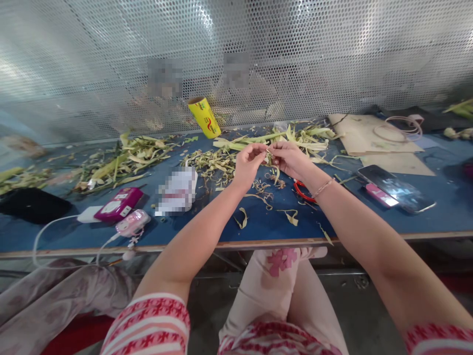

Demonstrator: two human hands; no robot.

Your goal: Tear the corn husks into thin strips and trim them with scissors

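Over the middle of the blue table, my left hand (248, 165) and my right hand (290, 159) meet at the fingertips. Each pinches with thumb and forefinger at a small pale plant strip (268, 152), mostly covered by the fingers. Around and below the hands lies a loose heap of curled plant scraps (212, 164). Behind them are longer green-yellow leaves (308, 137) that look like husks. A red loop (303, 191), perhaps a scissor handle, lies partly under my right wrist. Two curled leaf pieces (291, 217) rest nearer the front edge.
A yellow cardboard-cored roll (205, 118) leans near the perforated metal wall (314, 54). Phones (397, 187) and brown paper (365, 130) lie right. A white packet (179, 191), purple charger (118, 203), and another leaf heap (114, 162) lie left. Another person's legs (62, 291) show at lower left.
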